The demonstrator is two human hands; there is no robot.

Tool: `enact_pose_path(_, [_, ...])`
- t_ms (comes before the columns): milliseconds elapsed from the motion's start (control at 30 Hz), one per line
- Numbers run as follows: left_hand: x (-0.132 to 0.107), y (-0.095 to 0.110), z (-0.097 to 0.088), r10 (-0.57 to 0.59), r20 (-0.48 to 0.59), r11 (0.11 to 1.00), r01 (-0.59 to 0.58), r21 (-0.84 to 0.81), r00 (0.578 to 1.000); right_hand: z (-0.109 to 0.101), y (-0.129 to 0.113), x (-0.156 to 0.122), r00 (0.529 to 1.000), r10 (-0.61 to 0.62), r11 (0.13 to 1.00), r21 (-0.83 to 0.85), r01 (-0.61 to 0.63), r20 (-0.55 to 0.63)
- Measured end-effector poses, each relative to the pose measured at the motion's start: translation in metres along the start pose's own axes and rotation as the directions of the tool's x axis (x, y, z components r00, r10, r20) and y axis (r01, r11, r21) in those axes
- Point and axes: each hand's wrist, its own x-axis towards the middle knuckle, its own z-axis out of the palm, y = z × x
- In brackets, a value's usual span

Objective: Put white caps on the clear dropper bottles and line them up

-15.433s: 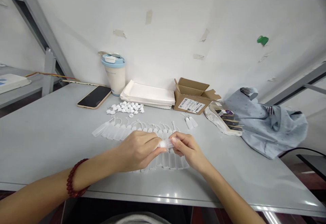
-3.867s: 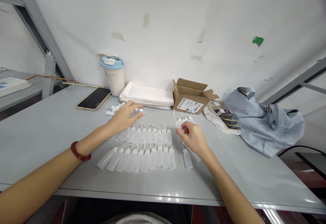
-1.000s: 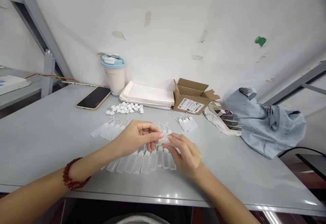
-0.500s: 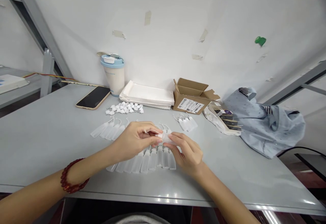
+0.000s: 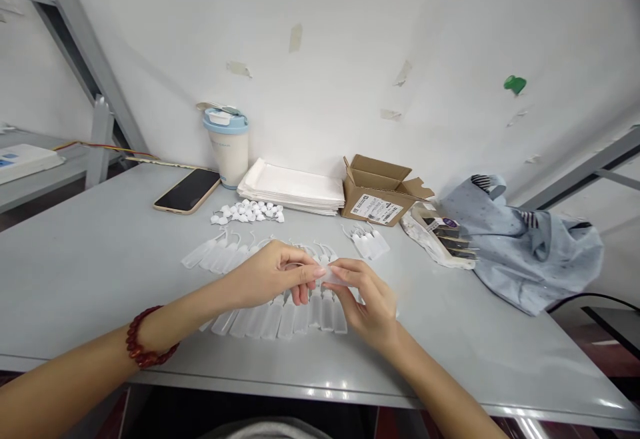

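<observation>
Both hands meet above the middle of the grey table (image 5: 90,272). My right hand (image 5: 367,302) pinches a small translucent squeeze bottle (image 5: 334,278) by its body. My left hand (image 5: 273,274), a red bead bracelet on its wrist, has its fingertips closed on the bottle's left end, where I cannot make out a cap. Below the hands lies a near row of capped bottles (image 5: 280,319). A far row of bottles (image 5: 220,256) lies behind them. A pile of small white caps (image 5: 249,212) sits further back. A few loose bottles (image 5: 369,242) lie to the right.
At the back stand a blue-lidded cup (image 5: 227,146), a phone (image 5: 187,190), a stack of white sheets (image 5: 293,189) and an open cardboard box (image 5: 383,192). A packet (image 5: 440,236) and a blue cloth bag (image 5: 520,246) lie at the right.
In the last second both hands stayed together on the bottle, with only small finger shifts. Four seconds ago my left hand was at the cap pile and my right at the loose bottles.
</observation>
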Motion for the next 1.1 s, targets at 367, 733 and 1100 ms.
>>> enact_pose_path(367, [-0.006, -0.003, 0.003, 0.411, 0.046, 0.779, -0.377, 0.501, 0.91, -0.008, -0.004, 0.004, 0.998, 0.023, 0.999, 0.045, -0.025, 0.063])
enact_pose_path(733, [-0.003, -0.018, 0.009, 0.641, 0.069, 0.521, -0.5, 0.692, 0.764, -0.015, -0.007, 0.01, 0.852, 0.413, 0.833, 0.246, -0.496, 0.32])
enact_pose_path(1100, [-0.004, -0.005, 0.0, 0.233, 0.067, 0.891, -0.241, 0.384, 0.97, -0.008, -0.001, 0.006, 0.989, 0.067, 0.995, 0.064, -0.076, 0.136])
